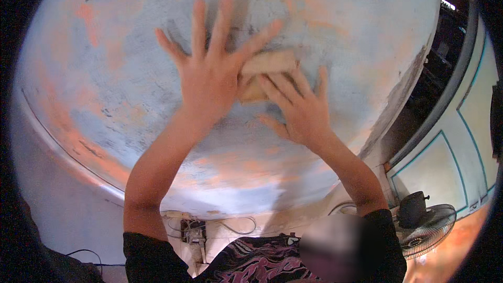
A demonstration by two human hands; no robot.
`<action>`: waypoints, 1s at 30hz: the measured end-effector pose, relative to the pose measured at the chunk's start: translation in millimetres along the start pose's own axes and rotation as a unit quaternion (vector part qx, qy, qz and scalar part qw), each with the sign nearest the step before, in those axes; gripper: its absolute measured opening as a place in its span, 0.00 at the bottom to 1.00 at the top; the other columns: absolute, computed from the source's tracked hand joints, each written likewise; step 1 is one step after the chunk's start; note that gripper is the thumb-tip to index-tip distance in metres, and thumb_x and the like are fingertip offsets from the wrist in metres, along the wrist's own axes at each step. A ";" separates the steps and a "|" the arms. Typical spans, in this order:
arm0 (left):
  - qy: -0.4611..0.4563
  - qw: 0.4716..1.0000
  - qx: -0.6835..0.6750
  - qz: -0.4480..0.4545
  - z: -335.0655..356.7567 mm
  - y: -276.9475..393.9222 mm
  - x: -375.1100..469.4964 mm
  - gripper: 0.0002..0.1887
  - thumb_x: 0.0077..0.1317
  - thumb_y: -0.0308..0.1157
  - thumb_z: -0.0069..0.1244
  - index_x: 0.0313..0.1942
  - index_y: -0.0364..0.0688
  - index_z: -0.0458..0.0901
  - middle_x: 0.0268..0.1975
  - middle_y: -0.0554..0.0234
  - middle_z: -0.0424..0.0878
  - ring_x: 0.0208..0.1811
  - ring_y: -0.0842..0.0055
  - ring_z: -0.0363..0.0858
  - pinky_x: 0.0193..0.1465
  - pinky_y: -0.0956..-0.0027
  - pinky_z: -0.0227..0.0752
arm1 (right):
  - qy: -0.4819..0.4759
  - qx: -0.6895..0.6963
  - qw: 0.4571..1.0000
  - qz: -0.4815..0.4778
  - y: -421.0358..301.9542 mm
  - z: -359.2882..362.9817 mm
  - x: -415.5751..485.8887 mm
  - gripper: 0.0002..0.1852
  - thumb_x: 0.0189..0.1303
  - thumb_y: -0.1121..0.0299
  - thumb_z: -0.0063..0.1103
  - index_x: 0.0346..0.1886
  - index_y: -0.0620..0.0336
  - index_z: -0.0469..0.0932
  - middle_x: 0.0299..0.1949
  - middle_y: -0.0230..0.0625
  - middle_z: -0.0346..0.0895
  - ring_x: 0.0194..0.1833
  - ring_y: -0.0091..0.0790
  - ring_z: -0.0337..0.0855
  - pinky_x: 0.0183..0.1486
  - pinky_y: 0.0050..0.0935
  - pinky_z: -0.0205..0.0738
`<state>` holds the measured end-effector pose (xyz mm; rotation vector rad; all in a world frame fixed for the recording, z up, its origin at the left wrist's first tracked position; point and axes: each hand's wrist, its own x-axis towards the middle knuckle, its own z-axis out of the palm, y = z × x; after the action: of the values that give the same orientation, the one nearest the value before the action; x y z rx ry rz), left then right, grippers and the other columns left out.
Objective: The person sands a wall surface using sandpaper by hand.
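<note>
A broad, patchy blue-grey and orange painted surface, apparently a wall, spreads before me. My left hand lies against it with the fingers spread wide. Its thumb side meets a beige folded pad, which looks like sandpaper; the thumb itself is mostly hidden. My right hand has its middle fingers on this pad, while the little finger stands apart and the thumb sits lower. A yellowish lower part of the pad shows between the two hands. Slight blur covers both hands.
A fan with a wire guard stands at lower right, near a pale door panel with teal trim. A dark opening borders the surface's right side. Loose cables and an electrical box lie below its lower edge.
</note>
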<state>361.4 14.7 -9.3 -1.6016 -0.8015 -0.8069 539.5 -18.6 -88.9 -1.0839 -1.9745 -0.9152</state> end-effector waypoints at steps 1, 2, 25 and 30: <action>0.026 0.999 -0.001 -0.027 3.3 -1.5 15.8 0.46 0.48 0.55 0.58 0.69 0.69 0.55 0.74 0.50 0.40 0.74 0.46 0.36 0.60 0.19 0.25 | -0.001 -0.013 1.000 0.013 5.1 -6.9 4.9 0.37 0.55 0.42 0.55 0.67 0.46 0.63 0.67 0.32 0.61 0.67 0.46 0.57 0.66 0.71 0.32; 0.047 0.998 0.002 -0.052 0.6 -6.5 31.4 0.52 0.45 0.57 0.60 0.71 0.64 0.52 0.74 0.46 0.38 0.74 0.44 0.35 0.59 0.19 0.26 | -0.001 -0.010 1.000 0.014 6.8 -13.9 17.3 0.37 0.55 0.42 0.55 0.67 0.46 0.63 0.67 0.32 0.61 0.67 0.46 0.57 0.66 0.71 0.32; 0.123 0.964 0.041 -0.233 -16.1 -59.5 73.5 0.61 0.46 0.69 0.54 0.72 0.45 0.42 0.74 0.42 0.32 0.74 0.45 0.27 0.62 0.23 0.24 | 0.144 0.058 0.987 -0.040 -6.3 -20.1 91.1 0.39 0.56 0.44 0.55 0.65 0.62 0.63 0.69 0.39 0.58 0.69 0.43 0.56 0.70 0.52 0.42; 0.221 0.948 0.018 -0.229 -27.1 -93.5 134.7 0.60 0.47 0.66 0.56 0.72 0.44 0.42 0.74 0.41 0.33 0.74 0.44 0.26 0.62 0.24 0.20 | 0.276 0.011 0.959 -0.070 7.3 -42.5 160.9 0.43 0.49 0.46 0.60 0.63 0.68 0.64 0.67 0.47 0.58 0.70 0.45 0.53 0.72 0.45 0.41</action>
<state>352.8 13.3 156.6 -1.1427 -0.8593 -1.4167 490.1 12.1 67.2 -0.5899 -1.5977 -1.1235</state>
